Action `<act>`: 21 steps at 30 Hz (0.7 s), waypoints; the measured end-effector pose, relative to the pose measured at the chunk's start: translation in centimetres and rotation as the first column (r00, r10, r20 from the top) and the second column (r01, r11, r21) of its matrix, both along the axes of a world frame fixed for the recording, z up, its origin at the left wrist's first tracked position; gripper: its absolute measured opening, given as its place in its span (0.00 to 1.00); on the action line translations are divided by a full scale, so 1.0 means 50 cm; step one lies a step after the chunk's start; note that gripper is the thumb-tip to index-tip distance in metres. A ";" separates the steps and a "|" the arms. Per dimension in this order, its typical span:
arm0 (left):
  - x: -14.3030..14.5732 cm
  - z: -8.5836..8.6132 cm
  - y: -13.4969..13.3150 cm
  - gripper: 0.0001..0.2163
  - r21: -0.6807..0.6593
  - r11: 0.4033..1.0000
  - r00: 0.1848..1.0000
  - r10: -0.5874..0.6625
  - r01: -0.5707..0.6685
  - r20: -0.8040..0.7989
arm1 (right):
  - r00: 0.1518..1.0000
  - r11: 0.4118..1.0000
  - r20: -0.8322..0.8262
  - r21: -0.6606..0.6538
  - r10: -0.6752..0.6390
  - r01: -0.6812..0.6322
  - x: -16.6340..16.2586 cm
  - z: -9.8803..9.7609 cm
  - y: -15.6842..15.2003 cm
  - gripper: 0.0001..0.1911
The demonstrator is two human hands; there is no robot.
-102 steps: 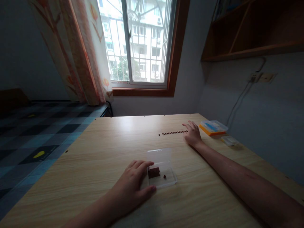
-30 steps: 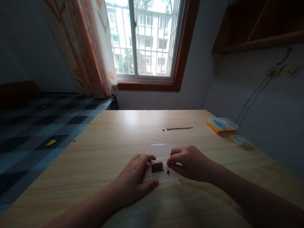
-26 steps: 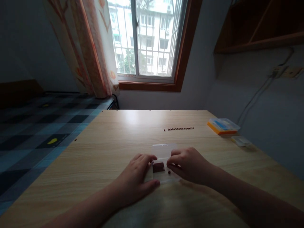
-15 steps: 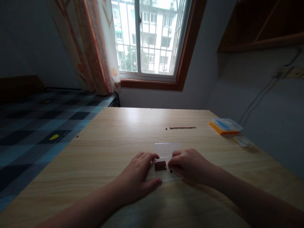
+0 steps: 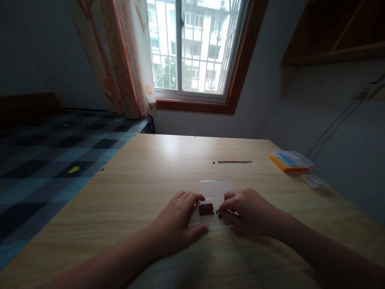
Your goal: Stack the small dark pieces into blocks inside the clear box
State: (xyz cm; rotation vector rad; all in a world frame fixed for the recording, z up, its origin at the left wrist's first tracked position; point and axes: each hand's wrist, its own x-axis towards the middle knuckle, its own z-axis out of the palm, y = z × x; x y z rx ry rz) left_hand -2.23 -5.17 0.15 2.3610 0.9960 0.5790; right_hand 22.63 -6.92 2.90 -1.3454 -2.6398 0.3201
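Note:
A small clear plastic box [image 5: 215,188] lies with its lid folded back on the wooden table. My left hand [image 5: 183,214] holds its left side, fingers at the back and thumb along the front edge. Inside, at the left, sits a block of dark reddish-brown pieces [image 5: 206,209] packed together. My right hand [image 5: 243,210] reaches into the right part of the box, thumb and fingers pinched. Two tiny dark pieces [image 5: 219,216] show at its fingertips; whether anything is between them is hidden.
Farther back on the table [image 5: 144,176] stands a row of tiny dark pieces [image 5: 234,162], with a single one [image 5: 213,162] to its left. An orange-and-clear case [image 5: 290,161] and a small clear box [image 5: 314,181] lie at the right edge. A checked bed [image 5: 72,152] is at left.
The whole view has shifted slightly, so things appear farther right. My right fingertips have drawn a little to the right, uncovering more of a tiny piece. My left hand keeps its hold.

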 end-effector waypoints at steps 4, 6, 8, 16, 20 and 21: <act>0.001 0.000 0.001 0.21 0.014 1.000 1.000 -0.010 0.010 0.005 | 1.000 1.000 0.004 -0.007 -0.001 0.001 0.003 0.000 0.001 0.11; 0.001 0.002 0.002 0.21 0.013 1.000 1.000 -0.010 0.010 0.005 | 1.000 1.000 0.005 -0.008 -0.002 0.002 0.003 -0.001 0.001 0.11; 0.002 0.002 0.002 0.22 0.007 1.000 1.000 -0.011 0.010 0.002 | 1.000 1.000 0.002 -0.007 0.001 -0.001 0.002 -0.002 0.001 0.11; 0.002 0.008 0.000 0.21 -0.004 1.000 1.000 -0.013 0.013 -0.008 | 1.000 1.000 0.003 0.028 0.006 -0.006 0.002 0.000 0.002 0.10; 0.002 0.007 -0.002 0.21 0.002 1.000 1.000 -0.014 0.014 -0.005 | 0.999 0.999 -0.011 0.014 0.031 -0.031 0.000 -0.001 0.000 0.11; 0.002 0.006 -0.001 0.21 0.005 1.000 1.000 -0.013 0.013 -0.002 | 0.999 0.999 -0.015 0.013 0.034 -0.034 -0.001 -0.002 -0.001 0.11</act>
